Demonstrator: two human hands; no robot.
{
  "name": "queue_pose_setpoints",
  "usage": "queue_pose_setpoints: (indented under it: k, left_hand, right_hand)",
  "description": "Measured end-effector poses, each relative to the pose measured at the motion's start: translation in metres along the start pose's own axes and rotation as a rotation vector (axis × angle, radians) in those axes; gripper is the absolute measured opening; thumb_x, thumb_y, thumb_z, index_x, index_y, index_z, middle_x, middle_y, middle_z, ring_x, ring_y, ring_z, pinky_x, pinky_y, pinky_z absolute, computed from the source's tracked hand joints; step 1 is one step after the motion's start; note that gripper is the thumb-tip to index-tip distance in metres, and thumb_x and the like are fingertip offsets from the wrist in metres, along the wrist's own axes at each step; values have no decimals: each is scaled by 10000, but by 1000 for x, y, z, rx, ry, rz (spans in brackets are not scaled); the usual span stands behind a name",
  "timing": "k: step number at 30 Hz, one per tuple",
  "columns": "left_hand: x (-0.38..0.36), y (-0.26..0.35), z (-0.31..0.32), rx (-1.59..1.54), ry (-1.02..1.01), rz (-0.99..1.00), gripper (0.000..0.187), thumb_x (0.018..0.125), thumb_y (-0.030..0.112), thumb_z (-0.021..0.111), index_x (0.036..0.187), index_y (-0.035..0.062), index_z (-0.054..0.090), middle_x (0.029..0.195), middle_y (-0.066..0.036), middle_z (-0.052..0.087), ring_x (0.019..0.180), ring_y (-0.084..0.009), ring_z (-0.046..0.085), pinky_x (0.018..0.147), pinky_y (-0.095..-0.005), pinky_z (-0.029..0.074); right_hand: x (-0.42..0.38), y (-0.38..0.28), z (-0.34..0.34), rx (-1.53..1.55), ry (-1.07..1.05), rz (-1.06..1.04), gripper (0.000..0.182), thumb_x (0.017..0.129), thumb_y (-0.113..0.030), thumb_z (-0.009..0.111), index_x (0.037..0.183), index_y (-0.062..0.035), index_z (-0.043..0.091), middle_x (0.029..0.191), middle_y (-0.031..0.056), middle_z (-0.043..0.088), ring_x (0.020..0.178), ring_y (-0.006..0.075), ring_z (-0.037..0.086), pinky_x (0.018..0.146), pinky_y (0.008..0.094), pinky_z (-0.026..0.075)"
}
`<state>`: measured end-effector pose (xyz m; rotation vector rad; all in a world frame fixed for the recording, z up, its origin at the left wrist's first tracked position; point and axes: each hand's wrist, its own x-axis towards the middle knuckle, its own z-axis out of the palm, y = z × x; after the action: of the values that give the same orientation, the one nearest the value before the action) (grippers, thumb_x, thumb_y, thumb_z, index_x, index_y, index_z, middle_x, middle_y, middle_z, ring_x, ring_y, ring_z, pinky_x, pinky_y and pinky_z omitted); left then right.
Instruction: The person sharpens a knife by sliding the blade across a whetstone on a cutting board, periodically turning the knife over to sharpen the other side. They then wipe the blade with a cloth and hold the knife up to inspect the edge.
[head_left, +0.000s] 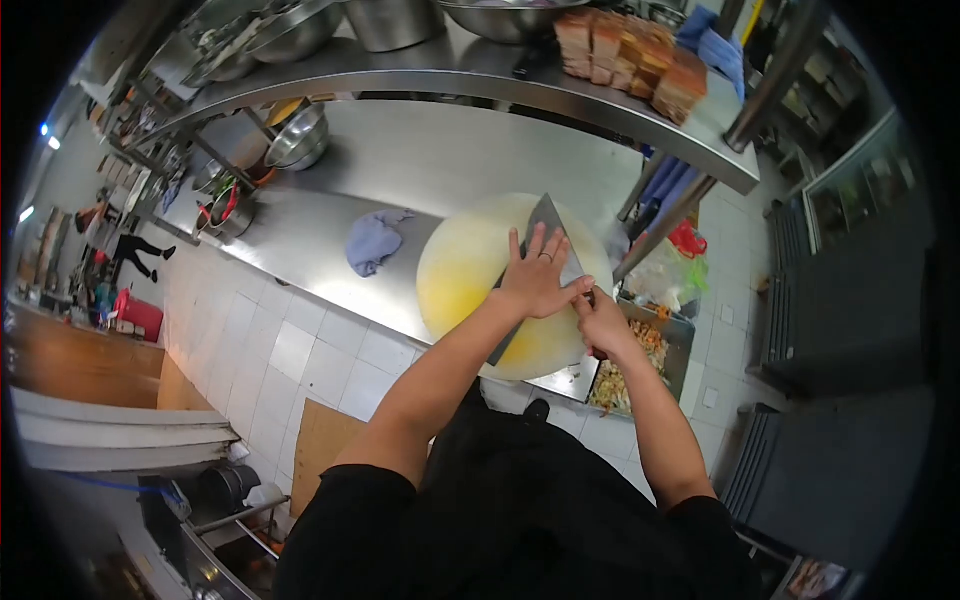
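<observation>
A wide, pointed knife [543,216] lies over the round, yellow-stained cutting board [456,255]. My left hand [538,280] rests flat on its blade, fingers spread, with a ring on one finger. Beside it, my right hand [603,326] is closed around the dark knife handle, and its fingers touch or nearly touch the left thumb. Dark metal also shows under my left wrist; whether it belongs to the same blade I cannot tell. To the left of the board is a crumpled blue cloth [374,242].
Blocks of layered meat [630,58] and metal bowls sit on the raised shelf [420,84]. A tray of food scraps [648,350] is at the right, below plastic bags [665,275]. More bowls [298,140] stand at the left. A person's legs [140,250] show far left.
</observation>
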<state>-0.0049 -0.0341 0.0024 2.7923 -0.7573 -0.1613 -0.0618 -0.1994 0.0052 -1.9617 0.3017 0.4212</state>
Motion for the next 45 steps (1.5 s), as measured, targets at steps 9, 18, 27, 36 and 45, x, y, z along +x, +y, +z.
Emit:
queue_pose_setpoints:
  k: [9,18,27,36,45]
  left_hand:
    - [-158,41,11,-18,-14,190,1138,918,825,423,1595,-80,289,1681,-277,257,1598,-409,165,1220,-715,6]
    - [-58,12,15,32,107,85,1100,942,796,400,1588,-89,307,1682,-255,274,1595,-410,167,1238,-687,-2]
    - [-105,36,18,85,125,143,1056,963,792,377,1587,-59,339,1677,-239,298,1588,-411,190,1232,-696,15]
    - [-139,51,4,114,-8,103,1104,939,828,342,1588,-66,338,1687,-231,286,1606,-385,144,1249,-674,11]
    - [-41,26,21,-20,198,0,1063,949,789,376,1570,-73,371,1666,-236,325,1593,-424,153,1245,-673,-38]
  right_hand:
    - [-105,48,-41,-242,-462,-69,386,1051,-350,585,1117,30,571,726,160,655,468,245,632,459,405,492]
    - [-55,8,-9,-22,-182,30,400,1068,-355,563,1117,42,544,619,108,588,417,204,578,420,380,466]
    - [-69,32,-52,-170,-455,52,334,1071,-329,571,1141,-4,535,659,50,568,425,156,560,385,333,445]
    - [-97,44,-39,-164,-474,53,301,1075,-296,573,1141,-7,522,664,37,540,422,141,537,370,320,420]
    - [-30,28,-32,-7,-325,23,285,1109,-330,504,1123,-47,536,631,17,513,385,118,473,346,300,399]
